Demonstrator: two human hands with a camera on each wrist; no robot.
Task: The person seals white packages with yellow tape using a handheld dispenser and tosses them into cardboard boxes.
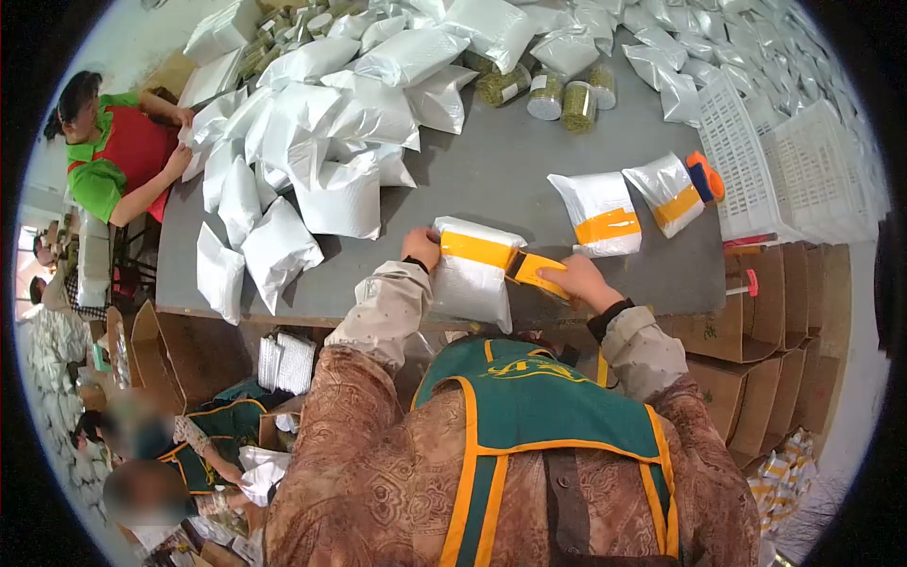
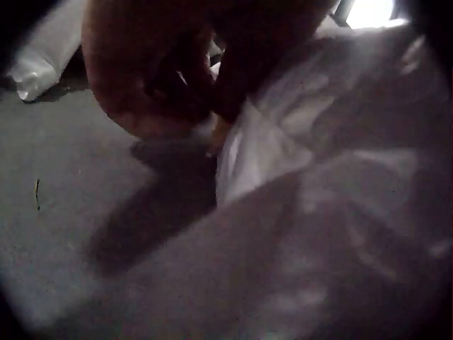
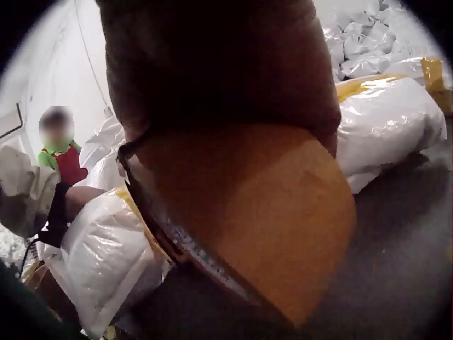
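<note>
Puffy white plastic bag (image 1: pixel 470 291) sits btwn your L hand (image 1: pixel 421 248) & R hand (image 1: pixel 580 282), glossy yellow tape strip (image 1: pixel 475 250) across it. R grips yellow-orange tape dispenser (image 1: pixel 539 272) w/ dark edge; L touches bag's edge, can't tell if pinching. Prob. best: anchor L, pull tape taut, press flat.

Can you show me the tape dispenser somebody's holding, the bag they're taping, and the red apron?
Tape dispenser (image 1: pixel 535 266): head view, on its yellow part.
Bag (image 1: pixel 472 283): head view, on its shiny white middle.
Red apron (image 1: pixel 138 144): head view, on its front.
</note>
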